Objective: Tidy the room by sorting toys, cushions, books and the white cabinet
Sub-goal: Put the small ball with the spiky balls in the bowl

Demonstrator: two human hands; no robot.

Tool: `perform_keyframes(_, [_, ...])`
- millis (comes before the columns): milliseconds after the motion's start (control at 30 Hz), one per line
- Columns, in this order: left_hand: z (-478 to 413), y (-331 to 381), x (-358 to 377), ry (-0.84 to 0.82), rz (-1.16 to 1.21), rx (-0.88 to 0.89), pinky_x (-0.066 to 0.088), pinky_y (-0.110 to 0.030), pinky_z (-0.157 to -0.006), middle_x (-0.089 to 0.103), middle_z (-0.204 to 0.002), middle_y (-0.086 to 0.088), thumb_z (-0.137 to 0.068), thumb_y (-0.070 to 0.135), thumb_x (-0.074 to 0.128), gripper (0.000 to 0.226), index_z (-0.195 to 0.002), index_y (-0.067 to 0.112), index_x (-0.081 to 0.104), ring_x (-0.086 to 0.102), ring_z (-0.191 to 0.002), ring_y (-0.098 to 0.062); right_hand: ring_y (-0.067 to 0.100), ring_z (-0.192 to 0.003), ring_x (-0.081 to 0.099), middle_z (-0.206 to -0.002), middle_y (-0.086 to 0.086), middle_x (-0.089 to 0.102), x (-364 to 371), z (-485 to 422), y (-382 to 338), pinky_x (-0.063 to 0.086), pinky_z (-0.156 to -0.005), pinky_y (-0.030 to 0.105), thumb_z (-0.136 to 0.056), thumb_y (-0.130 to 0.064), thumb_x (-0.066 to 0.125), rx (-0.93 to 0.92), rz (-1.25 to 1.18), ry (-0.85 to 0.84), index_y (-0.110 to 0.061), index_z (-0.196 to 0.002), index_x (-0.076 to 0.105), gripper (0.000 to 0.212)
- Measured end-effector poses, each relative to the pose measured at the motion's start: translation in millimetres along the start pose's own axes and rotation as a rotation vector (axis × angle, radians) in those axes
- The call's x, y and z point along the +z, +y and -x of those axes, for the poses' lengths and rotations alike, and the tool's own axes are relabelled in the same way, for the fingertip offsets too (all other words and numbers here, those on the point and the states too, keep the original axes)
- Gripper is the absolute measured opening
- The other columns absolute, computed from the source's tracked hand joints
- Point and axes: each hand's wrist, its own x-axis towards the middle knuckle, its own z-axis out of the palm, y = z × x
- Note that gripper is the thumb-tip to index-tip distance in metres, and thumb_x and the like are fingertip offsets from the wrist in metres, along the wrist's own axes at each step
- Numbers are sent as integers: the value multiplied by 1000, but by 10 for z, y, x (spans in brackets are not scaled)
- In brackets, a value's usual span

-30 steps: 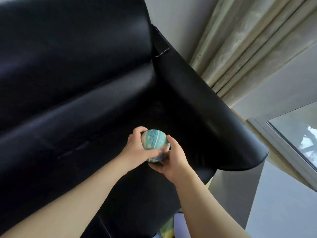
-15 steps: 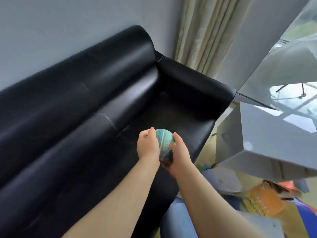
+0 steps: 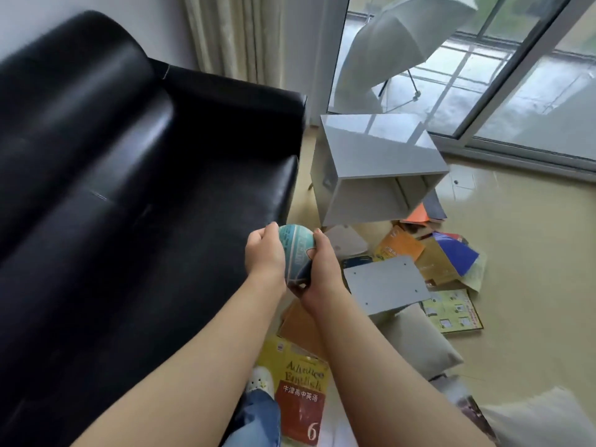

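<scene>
I hold a teal ball [image 3: 295,250] between both hands, above the front edge of the black sofa [image 3: 129,156]. My left hand [image 3: 263,253] curls round its left side, and my right hand [image 3: 325,269] cups it from the right and below. On the floor [image 3: 532,285], just beside the sofa's right end, is a white cabinet [image 3: 374,162] with its open side facing me. Books [image 3: 432,259] lie scattered before it, with a grey board [image 3: 387,285] on them. A grey cushion [image 3: 422,343] lies just beside the board.
</scene>
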Motion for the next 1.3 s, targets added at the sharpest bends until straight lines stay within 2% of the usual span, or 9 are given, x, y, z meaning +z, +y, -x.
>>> perform_keyframes(200, [1080, -816, 151, -151, 47, -6, 50, -28, -61, 57, -88, -9, -96, 28, 45, 18, -104, 12, 51, 59, -74, -24, 27, -95, 67, -113, 13, 66, -1164, 686, 310, 55, -61, 30, -85, -47, 56, -109, -56, 31, -14, -122, 56, 49])
perform_keyframes(367, [1918, -1717, 58, -190, -25, -124, 53, -31, -66, 63, -103, -17, -94, 33, 46, 34, -113, 6, 55, 65, -87, -30, 31, -96, 66, -115, 16, 64, -2164, 1243, 828, 56, -65, 35, -80, -49, 57, -62, -107, 57, -15, -122, 54, 54])
perform_keyframes(600, [2942, -2299, -99, -230, -139, -138, 45, -25, -52, 63, -104, -17, -96, 33, 43, 36, -118, 6, 52, 61, -73, -22, 32, -91, 68, -112, 20, 65, -2930, 2006, 1245, 57, -73, 41, -79, -54, 51, -75, -170, 137, -12, -125, 51, 63])
perform_keyframes(733, [3340, -2500, -95, -301, -173, -110, 44, -24, -51, 61, -108, -19, -97, 33, 42, 37, -120, 5, 50, 60, -72, -21, 25, -76, 65, -105, 18, 65, -3272, 2491, 1314, 52, -52, 26, -95, -44, 42, -111, -193, 131, -8, -123, 51, 48])
perform_keyframes(900, [3818, -2924, 68, -401, -230, -85, 48, -26, -57, 61, -110, -18, -94, 34, 45, 35, -113, 6, 53, 64, -84, -27, 25, -80, 64, -104, 17, 64, -3805, 2937, 1401, 52, -59, 30, -96, -42, 40, -246, -264, 224, -9, -118, 53, 43])
perform_keyframes(1000, [4159, -3229, 149, -385, -306, -97, 49, -31, -67, 61, -98, -15, -93, 32, 46, 25, -102, 10, 51, 63, -82, -29, 28, -85, 65, -110, 19, 63, -4220, 3150, 1570, 52, -60, 31, -94, -45, 43, -188, -306, 273, -9, -121, 53, 46])
perform_keyframes(1067, [4329, -3360, 229, -423, -357, -119, 47, -30, -61, 60, -86, -13, -94, 32, 45, 26, -99, 8, 53, 61, -73, -27, 31, -88, 65, -109, 19, 64, -4465, 3200, 1617, 53, -61, 33, -94, -45, 43, -163, -313, 243, -9, -121, 53, 46])
perform_keyframes(1167, [4622, -3476, 731, -463, -367, -79, 45, -28, -55, 60, -79, -12, -93, 29, 46, 26, -96, 6, 56, 59, -65, -25, 32, -91, 65, -111, 20, 63, -4939, 3360, 1267, 53, -60, 33, -93, -42, 45, -213, -328, 218, -9, -122, 54, 45])
perform_keyframes(1300, [5211, -3849, 1693, -549, -395, -140, 52, -31, -66, 67, -85, -12, -87, 36, 50, 32, -97, 7, 62, 64, -69, -26, 32, -95, 65, -115, 18, 61, -5931, 3637, 668, 54, -58, 30, -90, -41, 45, -280, -331, 311, -11, -123, 52, 45])
